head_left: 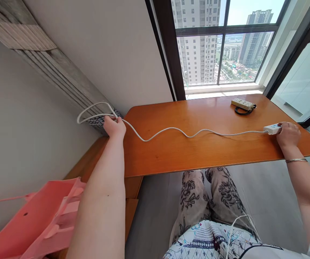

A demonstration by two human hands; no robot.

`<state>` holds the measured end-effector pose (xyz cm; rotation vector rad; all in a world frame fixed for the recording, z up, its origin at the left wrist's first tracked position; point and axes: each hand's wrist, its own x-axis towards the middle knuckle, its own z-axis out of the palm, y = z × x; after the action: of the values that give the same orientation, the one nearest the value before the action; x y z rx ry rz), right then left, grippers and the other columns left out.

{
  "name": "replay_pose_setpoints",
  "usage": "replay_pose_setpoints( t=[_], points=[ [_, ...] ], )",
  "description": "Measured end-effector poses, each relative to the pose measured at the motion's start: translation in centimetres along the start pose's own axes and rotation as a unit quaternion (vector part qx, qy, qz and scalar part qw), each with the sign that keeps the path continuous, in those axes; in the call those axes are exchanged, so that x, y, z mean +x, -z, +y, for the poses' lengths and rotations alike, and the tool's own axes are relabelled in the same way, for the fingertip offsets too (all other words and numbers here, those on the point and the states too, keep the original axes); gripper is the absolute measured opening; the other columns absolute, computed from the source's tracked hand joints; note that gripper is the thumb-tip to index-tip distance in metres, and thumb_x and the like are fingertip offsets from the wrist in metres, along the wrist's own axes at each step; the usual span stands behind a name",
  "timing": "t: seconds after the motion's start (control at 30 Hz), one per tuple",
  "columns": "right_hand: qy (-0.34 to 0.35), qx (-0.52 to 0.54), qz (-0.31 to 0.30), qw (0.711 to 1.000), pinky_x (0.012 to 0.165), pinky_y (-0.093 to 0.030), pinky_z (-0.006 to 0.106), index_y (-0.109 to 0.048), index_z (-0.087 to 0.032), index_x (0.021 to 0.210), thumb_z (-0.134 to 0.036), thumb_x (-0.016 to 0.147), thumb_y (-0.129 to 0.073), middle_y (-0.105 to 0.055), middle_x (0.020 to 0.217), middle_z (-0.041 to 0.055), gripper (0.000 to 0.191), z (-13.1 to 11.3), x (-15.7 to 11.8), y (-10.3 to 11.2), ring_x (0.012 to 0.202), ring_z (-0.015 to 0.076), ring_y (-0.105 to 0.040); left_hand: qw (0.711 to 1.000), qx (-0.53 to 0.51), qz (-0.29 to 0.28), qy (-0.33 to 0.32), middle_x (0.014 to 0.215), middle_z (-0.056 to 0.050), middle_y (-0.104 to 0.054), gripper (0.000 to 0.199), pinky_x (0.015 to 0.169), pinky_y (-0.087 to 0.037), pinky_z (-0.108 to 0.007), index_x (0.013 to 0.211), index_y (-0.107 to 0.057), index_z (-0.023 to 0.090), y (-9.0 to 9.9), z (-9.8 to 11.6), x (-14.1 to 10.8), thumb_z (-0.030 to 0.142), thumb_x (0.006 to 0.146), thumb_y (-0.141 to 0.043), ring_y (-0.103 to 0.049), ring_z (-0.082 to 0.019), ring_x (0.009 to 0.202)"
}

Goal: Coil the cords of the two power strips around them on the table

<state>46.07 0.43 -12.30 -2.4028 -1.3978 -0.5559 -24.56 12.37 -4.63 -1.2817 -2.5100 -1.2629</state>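
My left hand (114,126), stretched out past the table's left end, is closed around a white power cord (171,128) that loops beyond the fingers. From there the cord runs in waves across the wooden table (187,154) to a white power strip (272,128). Near the right end of the table, my right hand (289,135) grips that strip, its fingers over the far part, which they hide. A second, cream-coloured power strip (243,104) with a coiled black cord (242,111) lies at the back right, apart from both hands.
A pink plastic basket (33,216) stands at lower left. Behind the left hand hangs a gathered grey curtain (65,77). The window (222,30) is beyond the table's back edge, with a dark-framed glass panel (303,68) at right. My legs (198,201) are below the front edge.
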Motion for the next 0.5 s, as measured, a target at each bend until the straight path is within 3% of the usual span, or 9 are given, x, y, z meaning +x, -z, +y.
replay_pose_setpoints(
  t=[0.17,0.27,0.4,0.5],
  points=[
    [-0.040,-0.024,-0.037,0.998,0.078,-0.035,0.041,-0.068,-0.013,0.120,-0.020,0.100,-0.033,-0.064,0.120,0.0250,0.041,0.9,1.7,-0.5,0.107,0.0316,-0.053,0.994,0.035,-0.104,-0.005,0.094,-0.010,-0.068,0.027,0.099,-0.047,-0.043,0.072,-0.045,0.019,-0.8,-0.3,-0.2,0.022,0.080,-0.071,-0.064,-0.028,0.103],
    [-0.045,-0.032,-0.047,0.997,0.077,-0.034,0.043,-0.068,-0.012,0.120,-0.017,0.098,-0.035,-0.062,0.120,0.0282,0.040,1.3,2.4,-0.6,0.109,0.0342,-0.053,0.987,0.040,-0.152,-0.028,0.096,-0.010,-0.070,0.025,0.102,-0.046,-0.044,0.074,-0.050,0.018,-1.8,-0.6,-0.5,0.022,0.075,-0.075,-0.064,-0.030,0.108],
    [-0.027,-0.052,-0.078,0.995,0.072,-0.033,0.042,-0.068,-0.012,0.118,-0.013,0.096,-0.030,-0.059,0.120,0.0299,0.044,1.6,3.2,-0.8,0.107,0.0333,-0.052,0.984,0.050,-0.154,-0.073,0.107,-0.016,-0.069,0.028,0.109,-0.041,-0.049,0.094,-0.057,0.015,-3.0,-0.8,-1.1,0.021,0.072,-0.073,-0.058,-0.034,0.123],
    [-0.037,-0.070,-0.102,0.992,0.068,-0.032,0.042,-0.072,-0.012,0.104,-0.012,0.092,-0.034,-0.061,0.107,0.0287,0.040,1.5,4.4,-1.0,0.097,0.0310,-0.051,0.984,0.046,-0.137,-0.106,0.106,-0.016,-0.068,0.033,0.110,-0.041,-0.049,0.105,-0.058,0.014,-3.5,-0.6,-1.8,0.022,0.075,-0.068,-0.056,-0.033,0.125]
  ],
)
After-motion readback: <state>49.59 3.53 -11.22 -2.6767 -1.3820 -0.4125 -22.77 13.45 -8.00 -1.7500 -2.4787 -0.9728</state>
